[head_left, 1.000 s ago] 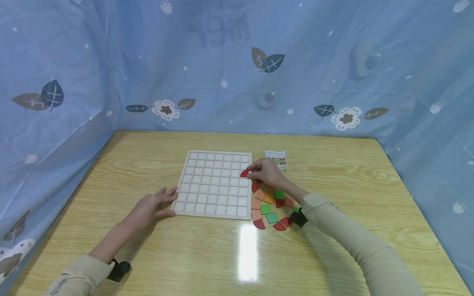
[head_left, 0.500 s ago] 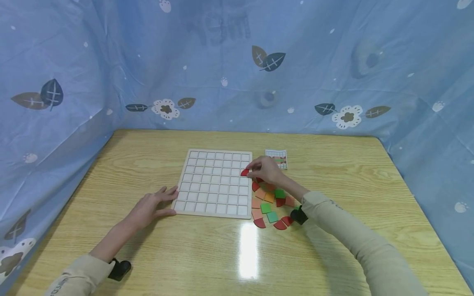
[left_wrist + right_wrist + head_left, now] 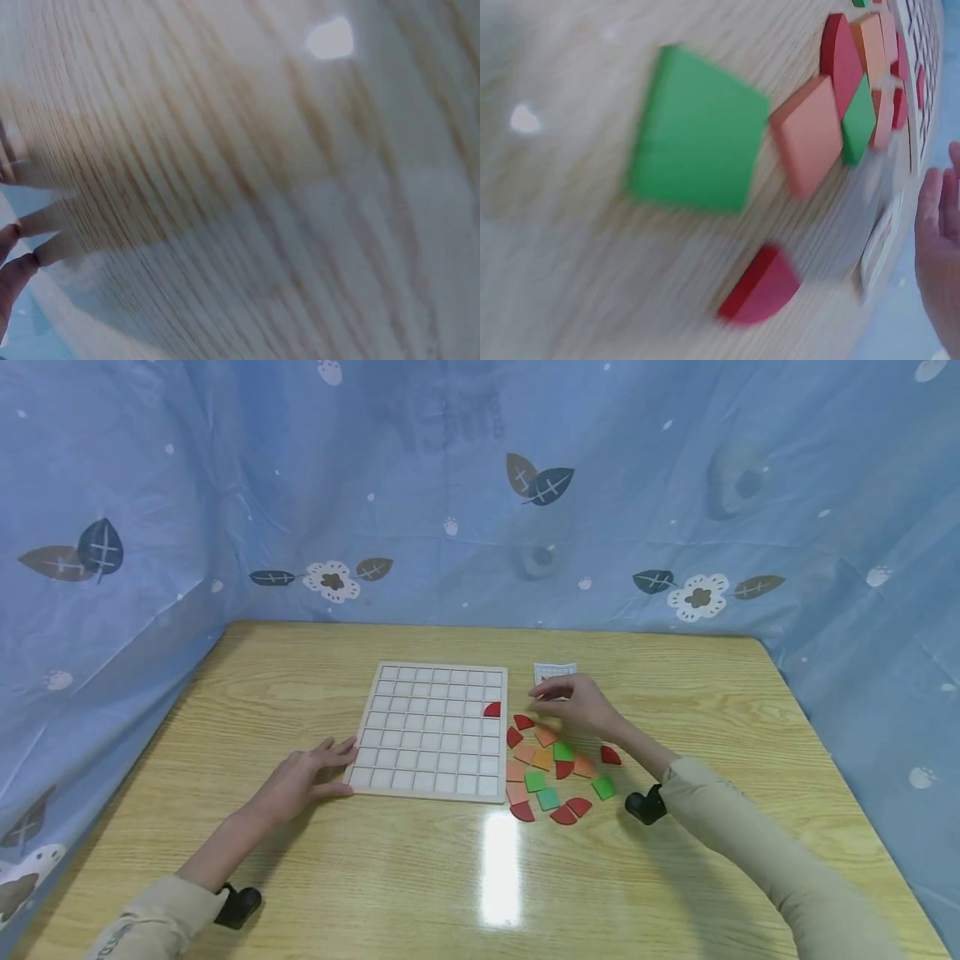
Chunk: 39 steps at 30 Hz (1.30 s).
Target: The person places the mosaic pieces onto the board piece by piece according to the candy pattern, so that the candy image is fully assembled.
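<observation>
A white grid board (image 3: 426, 739) with a pale wooden frame lies on the table. One red quarter-circle tile (image 3: 492, 709) sits in a cell of its rightmost column. My left hand (image 3: 300, 783) rests at the board's near left corner, fingers and thumb touching the frame; its fingertips (image 3: 16, 259) show at the left wrist view's edge. To the right of the board, my right hand (image 3: 583, 705) hovers over the table, fingers slightly bent, with nothing visible between them. Below it lie loose tiles: red quarter circles (image 3: 522, 812), orange squares (image 3: 582, 766) and green squares (image 3: 705, 135).
A small printed card (image 3: 555, 670) lies behind the right hand, partly covered by it. One red quarter circle (image 3: 763, 289) lies apart on the right side of the loose tiles. A blue patterned cloth (image 3: 450, 510) surrounds the wooden table (image 3: 375, 877) at the back and sides.
My right hand has let go of the red quarter-circle tile, which stays on the board, and has moved right, away from it. The left hand keeps its place.
</observation>
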### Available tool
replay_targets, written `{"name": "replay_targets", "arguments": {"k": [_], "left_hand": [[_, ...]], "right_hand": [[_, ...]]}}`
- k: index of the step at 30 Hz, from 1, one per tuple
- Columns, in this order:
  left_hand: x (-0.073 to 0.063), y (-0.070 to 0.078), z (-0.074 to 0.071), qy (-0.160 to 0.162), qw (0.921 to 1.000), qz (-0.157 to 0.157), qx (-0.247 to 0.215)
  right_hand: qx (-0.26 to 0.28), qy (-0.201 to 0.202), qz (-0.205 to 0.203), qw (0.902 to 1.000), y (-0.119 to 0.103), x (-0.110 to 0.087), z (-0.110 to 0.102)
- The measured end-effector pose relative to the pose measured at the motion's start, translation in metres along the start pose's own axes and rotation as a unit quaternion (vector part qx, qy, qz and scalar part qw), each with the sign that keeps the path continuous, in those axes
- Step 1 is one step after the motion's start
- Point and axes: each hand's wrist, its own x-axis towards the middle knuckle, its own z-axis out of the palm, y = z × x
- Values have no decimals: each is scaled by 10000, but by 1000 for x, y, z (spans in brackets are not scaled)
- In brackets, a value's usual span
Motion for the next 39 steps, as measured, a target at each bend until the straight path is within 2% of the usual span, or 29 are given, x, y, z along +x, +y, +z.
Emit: {"name": "replay_targets", "arguments": {"k": [5,9,16,23,31,39], "left_hand": [[0,-1,0,6,10000,70,-28],[-1,-2,-1,30,9999,94,-47],[-2,-3,0,17,9999,111,-38],[-1,-3,1,20,9999,115,-29],[-1,0,0,58,9998,188,-18],[-1,0,-1,65,9998,211,-30]], "right_hand": [[610,-37,186,9980,13,-25,-19],[811,35,331,9962,24,-48,-31],[979,257,249,9945,37,-79,-42],[1014,410,129,9939,38,-98,-41],[1191,378,46,9922,29,-116,-27],[1113,589,-13,9920,27,-133,-20]]}}
